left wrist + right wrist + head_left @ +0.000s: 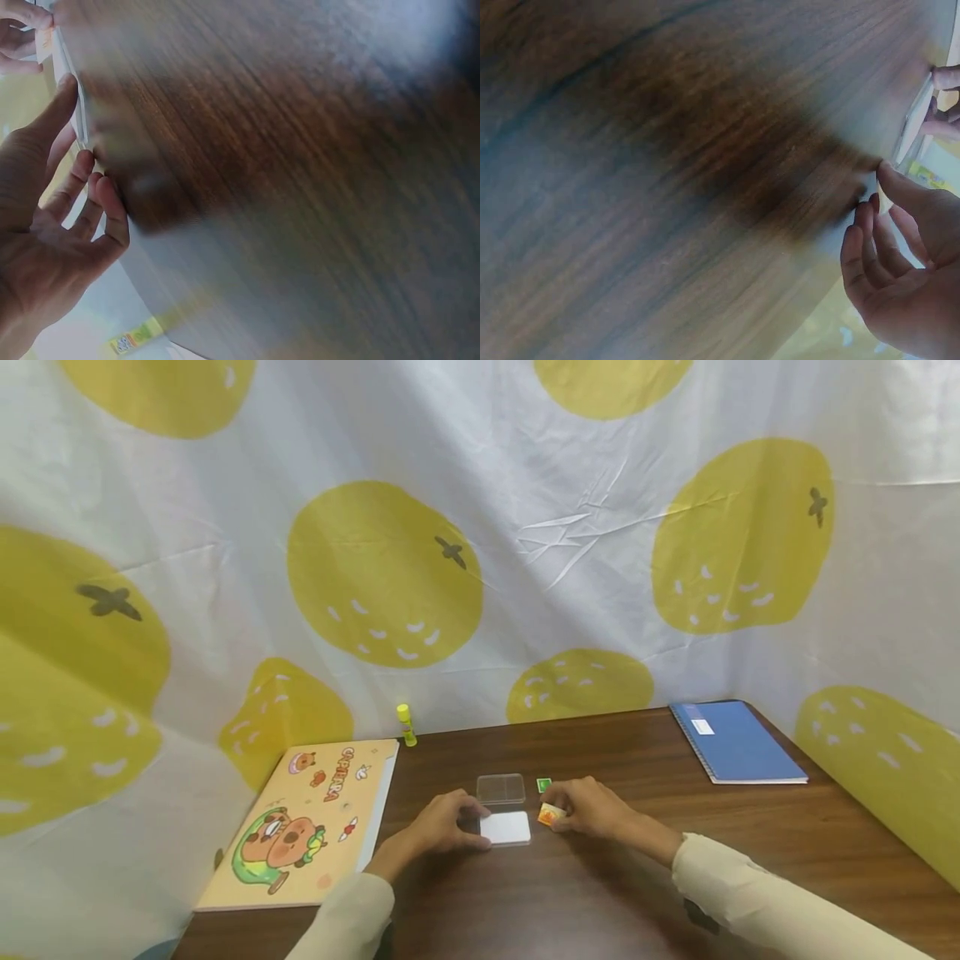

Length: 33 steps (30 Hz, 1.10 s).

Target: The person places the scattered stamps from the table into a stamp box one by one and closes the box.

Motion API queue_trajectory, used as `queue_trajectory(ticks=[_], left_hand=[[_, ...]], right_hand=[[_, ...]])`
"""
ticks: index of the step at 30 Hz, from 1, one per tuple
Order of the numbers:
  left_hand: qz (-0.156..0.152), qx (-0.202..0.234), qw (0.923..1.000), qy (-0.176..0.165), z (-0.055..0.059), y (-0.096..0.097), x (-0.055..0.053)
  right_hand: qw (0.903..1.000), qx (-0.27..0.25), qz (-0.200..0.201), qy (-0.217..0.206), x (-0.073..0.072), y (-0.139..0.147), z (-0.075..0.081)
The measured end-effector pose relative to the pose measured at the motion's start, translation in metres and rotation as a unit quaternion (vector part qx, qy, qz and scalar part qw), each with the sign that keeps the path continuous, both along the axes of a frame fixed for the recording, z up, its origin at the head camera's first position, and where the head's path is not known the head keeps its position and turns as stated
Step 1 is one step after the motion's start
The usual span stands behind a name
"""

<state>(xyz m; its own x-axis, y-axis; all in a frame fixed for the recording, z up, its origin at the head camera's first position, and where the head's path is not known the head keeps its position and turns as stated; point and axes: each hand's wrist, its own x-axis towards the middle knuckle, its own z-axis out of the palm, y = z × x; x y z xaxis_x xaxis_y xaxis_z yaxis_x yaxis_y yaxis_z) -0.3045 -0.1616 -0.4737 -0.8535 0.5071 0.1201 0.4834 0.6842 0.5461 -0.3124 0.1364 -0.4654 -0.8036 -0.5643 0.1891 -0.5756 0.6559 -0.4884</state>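
Observation:
My left hand (pixel 448 823) holds the left side of a shallow clear case (pixel 507 843) lying on the table, thumb at the near edge and fingers at the far one. A white card stack or sheet (pixel 506 827) fills the case. To its right, my right hand (pixel 591 808) pinches a small orange-and-white card (pixel 550 814) low over the table; the fingers cover part of it. Just behind the case lies a clear empty lid or tray (pixel 501 788). A small green card (pixel 543 785) lies beyond the right fingertips. In the right wrist view the pinched card (pixel 883 200) shows pale.
A cartoon capybara folder (pixel 307 827) lies at the left of the brown wooden table (pixel 600 902). A yellow glue stick (pixel 406 725) stands at the back edge. A blue spiral notebook (pixel 738 743) lies at the back right. A fruit-patterned curtain (pixel 510 527) hangs behind.

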Motion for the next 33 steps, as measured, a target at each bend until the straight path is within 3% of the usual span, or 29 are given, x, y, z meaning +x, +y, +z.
queue_trajectory(ticks=[8,16,26,33], left_hand=[[0.000,0.026,0.9996,-0.013,-0.004,0.001,-0.001],[0.000,0.023,0.9997,-0.011,-0.003,-0.002,-0.001],[0.022,0.009,0.9988,-0.043,-0.005,-0.002,-0.004],[0.018,0.010,0.9989,-0.041,-0.005,-0.003,-0.003]], right_hand=[[0.9991,-0.038,0.018,-0.007,-0.003,0.005,0.000],[0.9975,-0.034,0.061,0.011,-0.008,0.005,0.003],[0.9949,-0.049,0.086,-0.019,-0.012,-0.009,0.014],[0.9926,-0.069,0.098,-0.021,-0.013,-0.026,0.015]])
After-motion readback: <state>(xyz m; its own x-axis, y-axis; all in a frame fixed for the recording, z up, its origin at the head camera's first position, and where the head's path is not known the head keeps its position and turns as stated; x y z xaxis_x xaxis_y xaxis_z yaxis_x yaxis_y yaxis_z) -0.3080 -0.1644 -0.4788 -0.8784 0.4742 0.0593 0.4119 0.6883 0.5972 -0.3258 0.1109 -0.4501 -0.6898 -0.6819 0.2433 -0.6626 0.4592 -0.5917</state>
